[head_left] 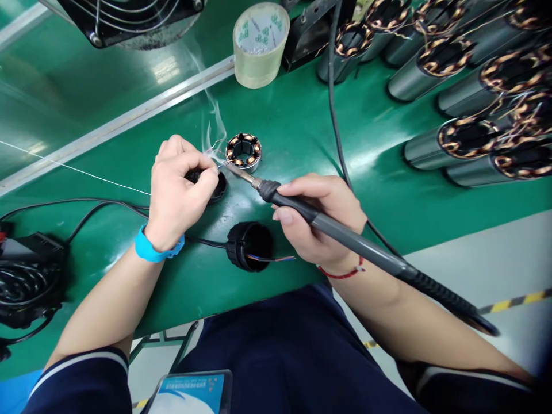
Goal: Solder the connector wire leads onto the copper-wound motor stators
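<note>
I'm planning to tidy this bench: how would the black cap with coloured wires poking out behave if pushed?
The black cap may roll a little, its wall being round, though the ribs could check that. The cable entering it would probably drag on it or twist it. The thin wires look floppy and would likely bend.

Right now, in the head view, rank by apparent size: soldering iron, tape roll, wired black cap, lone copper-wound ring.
1. Soldering iron, longest by far
2. Tape roll
3. Wired black cap
4. Lone copper-wound ring
</note>
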Motion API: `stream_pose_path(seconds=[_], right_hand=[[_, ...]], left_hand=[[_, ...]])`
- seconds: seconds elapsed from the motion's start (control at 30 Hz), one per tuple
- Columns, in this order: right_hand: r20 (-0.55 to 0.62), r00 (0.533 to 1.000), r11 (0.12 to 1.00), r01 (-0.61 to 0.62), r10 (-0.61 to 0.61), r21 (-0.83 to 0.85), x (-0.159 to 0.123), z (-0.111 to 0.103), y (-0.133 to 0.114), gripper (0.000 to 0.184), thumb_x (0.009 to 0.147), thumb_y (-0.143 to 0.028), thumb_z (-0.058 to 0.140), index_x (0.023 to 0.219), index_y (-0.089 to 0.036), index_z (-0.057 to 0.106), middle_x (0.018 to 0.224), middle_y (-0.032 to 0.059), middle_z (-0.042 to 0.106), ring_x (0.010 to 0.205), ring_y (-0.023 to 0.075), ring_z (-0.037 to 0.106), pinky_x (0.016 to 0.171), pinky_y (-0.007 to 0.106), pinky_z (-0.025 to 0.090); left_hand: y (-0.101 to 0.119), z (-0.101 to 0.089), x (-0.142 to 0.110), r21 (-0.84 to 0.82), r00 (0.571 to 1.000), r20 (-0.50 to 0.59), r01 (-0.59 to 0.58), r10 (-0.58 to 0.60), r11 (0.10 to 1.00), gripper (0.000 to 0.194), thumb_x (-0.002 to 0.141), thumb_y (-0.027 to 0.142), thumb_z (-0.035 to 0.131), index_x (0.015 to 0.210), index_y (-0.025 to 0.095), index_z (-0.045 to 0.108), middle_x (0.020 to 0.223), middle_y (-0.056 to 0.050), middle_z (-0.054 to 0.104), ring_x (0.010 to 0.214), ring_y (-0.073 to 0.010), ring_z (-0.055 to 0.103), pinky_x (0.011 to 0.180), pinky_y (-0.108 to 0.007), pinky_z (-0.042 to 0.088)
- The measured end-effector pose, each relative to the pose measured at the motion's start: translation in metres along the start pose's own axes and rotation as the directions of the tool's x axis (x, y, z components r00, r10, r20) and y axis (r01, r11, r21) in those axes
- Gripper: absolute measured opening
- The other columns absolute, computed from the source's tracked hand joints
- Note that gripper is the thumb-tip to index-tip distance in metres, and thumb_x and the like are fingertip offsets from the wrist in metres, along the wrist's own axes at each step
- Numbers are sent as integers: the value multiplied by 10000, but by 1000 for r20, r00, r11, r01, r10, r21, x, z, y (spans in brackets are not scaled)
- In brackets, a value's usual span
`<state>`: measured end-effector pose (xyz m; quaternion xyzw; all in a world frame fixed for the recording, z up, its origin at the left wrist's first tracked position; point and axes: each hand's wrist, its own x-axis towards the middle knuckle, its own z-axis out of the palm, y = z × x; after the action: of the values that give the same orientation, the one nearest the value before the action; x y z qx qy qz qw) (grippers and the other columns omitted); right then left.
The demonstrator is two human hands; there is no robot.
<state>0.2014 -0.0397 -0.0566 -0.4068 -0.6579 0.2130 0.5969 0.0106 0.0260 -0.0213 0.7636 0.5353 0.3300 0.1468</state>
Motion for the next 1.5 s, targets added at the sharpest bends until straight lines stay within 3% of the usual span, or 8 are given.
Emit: stream_pose_path(seconds=[0.47,0.67,1.0,1.1,1.23,1.3,1.4,1.5], right_hand=[[-45,997,995,64,-67,-78,5,1,0,215,843,-214,581,1046,-283,593,845,22,692,702,183,647,632,355,558],[9,999,979,-29,31,-202,7,-3,-3,138,872,-325,555,1006,-308,586,891,42,703,746,222,665,680,418,570],[-35,994,989,101,-105,-104,2,0,-1,188,853,-226,581,1035,-273,597,832,22,703,650,172,647,579,331,558],[34,995,988,98,-95,-118,10,-4,-4,271,862,-225,620,1129,-262,593,977,22,720,832,179,690,723,327,588],[189,979,992,-54,76,-117,38,-9,-9,336,908,-261,576,1243,-254,545,1226,27,651,969,181,694,868,336,575],[281,943,981,-148,178,-125,57,-8,-7,290,926,-243,528,1215,-228,551,1137,19,682,885,166,707,827,328,575],[425,880,976,-166,210,-140,78,0,3,284,876,-139,510,1151,-199,548,898,-11,702,837,167,694,799,318,549],[449,874,981,-150,188,-119,83,13,15,445,769,-62,490,1193,-196,477,915,10,686,856,172,671,807,325,522]], left_hand=[[0,0,1,-17,1000,-2,5,-5,1000,163,731,122,606,590,202,630,674,-3,527,765,-170,521,785,-384,465],[0,0,0,-31,1000,12,5,-4,1000,157,730,124,603,599,201,643,683,-2,511,760,-166,510,781,-385,451],[0,0,1,-28,1000,4,12,-12,1000,155,728,115,604,598,195,629,687,-1,504,748,-166,495,745,-365,427],[0,0,2,-19,1000,-2,-2,2,1000,146,725,118,613,597,186,628,685,0,505,740,-162,493,724,-349,411],[0,-1,2,1,1000,12,-19,19,1000,138,747,148,605,616,187,625,694,-5,510,756,-168,501,746,-346,410],[0,-2,2,13,999,22,-32,32,999,132,765,166,594,639,192,623,707,-8,513,774,-174,508,760,-347,410],[1,-9,3,39,997,63,-46,43,998,33,764,193,592,784,197,619,817,-21,544,838,-186,521,792,-348,418],[0,-23,5,154,981,191,-10,-19,988,400,704,295,669,1066,176,549,1080,-82,541,984,-245,511,871,-412,416]])
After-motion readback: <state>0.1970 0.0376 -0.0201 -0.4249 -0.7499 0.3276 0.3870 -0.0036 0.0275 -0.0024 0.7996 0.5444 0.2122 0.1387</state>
